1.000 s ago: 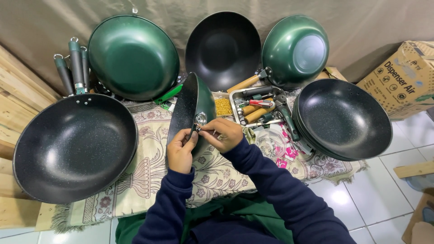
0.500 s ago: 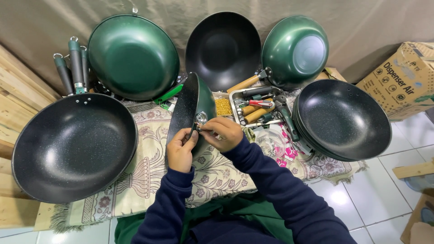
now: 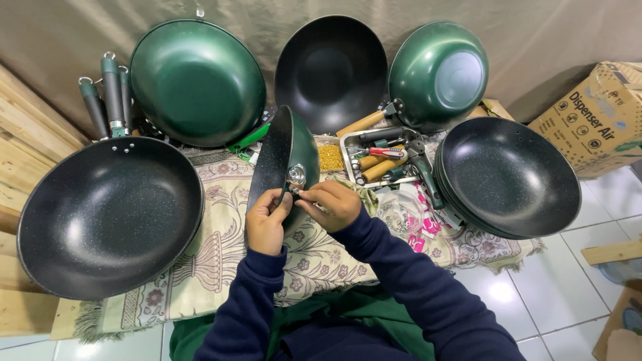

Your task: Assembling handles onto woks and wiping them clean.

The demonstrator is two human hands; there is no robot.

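Head view: the left hand (image 3: 266, 224) grips the rim of an upright green pan (image 3: 284, 157), while the right hand (image 3: 334, 204) beside it pinches the metal bracket (image 3: 295, 176) on the pan's side.

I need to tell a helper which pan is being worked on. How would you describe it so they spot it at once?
Start at the patterned cloth in the middle, ringed by large pans. Just above both hands, left hand and right hand, stands the small green pan. Unlike its neighbours, it is held up on edge, with a shiny metal fitting at its rim.
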